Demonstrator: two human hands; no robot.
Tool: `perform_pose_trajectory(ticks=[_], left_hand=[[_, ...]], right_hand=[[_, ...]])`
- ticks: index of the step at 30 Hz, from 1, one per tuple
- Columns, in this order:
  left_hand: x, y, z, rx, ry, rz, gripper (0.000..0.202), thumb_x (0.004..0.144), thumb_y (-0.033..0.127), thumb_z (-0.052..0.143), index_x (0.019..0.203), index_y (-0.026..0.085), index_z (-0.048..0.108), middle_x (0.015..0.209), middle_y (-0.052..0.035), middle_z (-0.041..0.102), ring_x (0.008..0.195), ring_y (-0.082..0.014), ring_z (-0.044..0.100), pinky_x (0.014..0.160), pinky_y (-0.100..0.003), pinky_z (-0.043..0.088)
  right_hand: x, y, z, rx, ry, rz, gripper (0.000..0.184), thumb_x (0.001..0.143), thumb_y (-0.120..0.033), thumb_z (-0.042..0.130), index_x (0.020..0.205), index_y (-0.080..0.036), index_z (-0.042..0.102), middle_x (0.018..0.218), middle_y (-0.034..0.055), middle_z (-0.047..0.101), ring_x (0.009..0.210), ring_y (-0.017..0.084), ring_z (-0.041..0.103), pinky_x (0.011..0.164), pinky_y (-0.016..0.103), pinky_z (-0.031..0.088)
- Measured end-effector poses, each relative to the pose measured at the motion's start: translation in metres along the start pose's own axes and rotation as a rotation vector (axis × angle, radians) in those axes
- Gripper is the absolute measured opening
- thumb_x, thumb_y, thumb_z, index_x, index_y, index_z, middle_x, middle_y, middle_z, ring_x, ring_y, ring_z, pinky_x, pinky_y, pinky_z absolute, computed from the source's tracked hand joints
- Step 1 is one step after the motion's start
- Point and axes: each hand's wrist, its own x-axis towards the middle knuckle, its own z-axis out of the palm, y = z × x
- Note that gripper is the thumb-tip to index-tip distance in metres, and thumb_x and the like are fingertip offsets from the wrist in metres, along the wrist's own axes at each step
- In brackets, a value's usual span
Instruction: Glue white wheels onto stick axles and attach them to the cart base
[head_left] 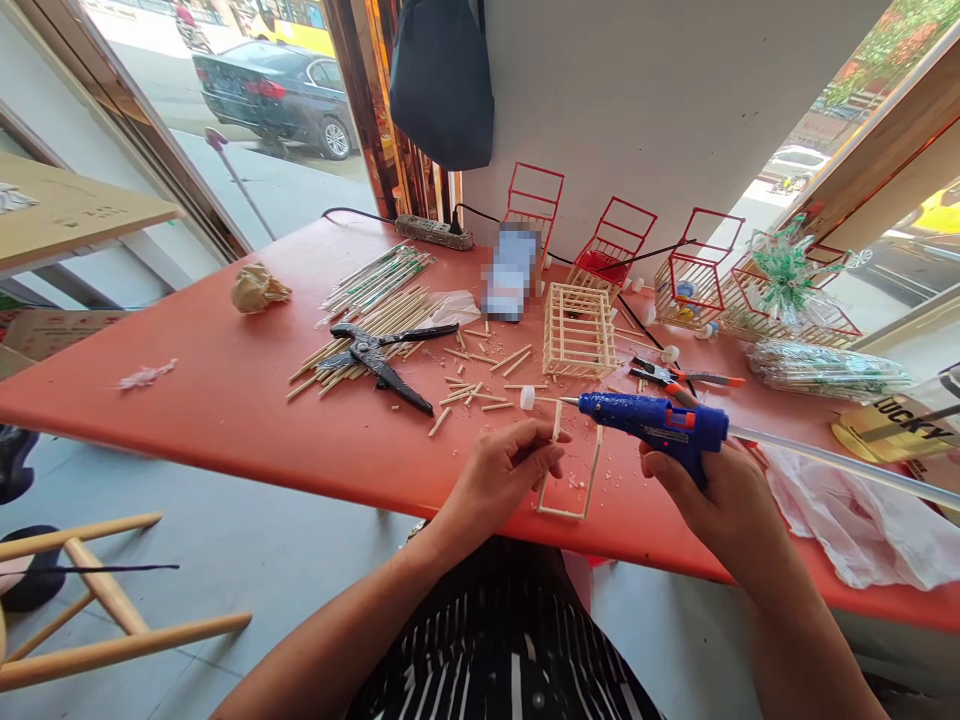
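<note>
On the red worktop [225,400], left of the middle, lie loose sticks [360,335] and black cutters [382,360]. Low in the middle, the left hand [502,480] pinches one side of a flat stick frame [574,470] in its fingers. The frame lies at the near edge and looks like just one wall so far. Behind it stands a whole stick box [577,330]. To the right, the right hand [720,500] is closed tight around a blue glue gun [652,420], its tip near the frame's top. Many sticks look unused.

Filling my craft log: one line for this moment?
left hand pinches pale wooden stick frame | right hand grips blue plastic glue gun | nozzle near frame
</note>
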Motion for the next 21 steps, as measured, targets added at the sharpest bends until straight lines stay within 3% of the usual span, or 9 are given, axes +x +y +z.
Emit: perform_pose_trajectory(ticks=[5, 21], left_hand=[[-0.0012, -0.0009, -0.0012, 0.019, 0.0, 0.006, 0.026, 0.094, 0.035, 0.062, 0.105, 0.014, 0.071, 0.073, -0.0021, 0.07, 0.058, -0.0089, 0.054, 0.056, -0.02, 0.043], [0.0001, -0.0017, -0.0007, -0.013, 0.012, -0.016, 0.029, 0.092, 0.038, 0.064, 0.105, 0.013, 0.072, 0.072, -0.0019, 0.069, 0.057, -0.009, 0.054, 0.056, -0.02, 0.044]], right_hand=[[0.0058, -0.0052, -0.0005, -0.002, -0.015, -0.001, 0.045, 0.096, -0.056, 0.05, 0.07, -0.021, 0.061, 0.063, 0.0046, 0.068, 0.053, 0.019, 0.061, 0.049, 0.029, 0.039], [-0.0013, -0.0016, -0.0034, -0.021, -0.004, -0.016, 0.044, 0.096, -0.054, 0.051, 0.068, -0.022, 0.061, 0.064, 0.0047, 0.069, 0.049, 0.018, 0.058, 0.046, 0.029, 0.038]])
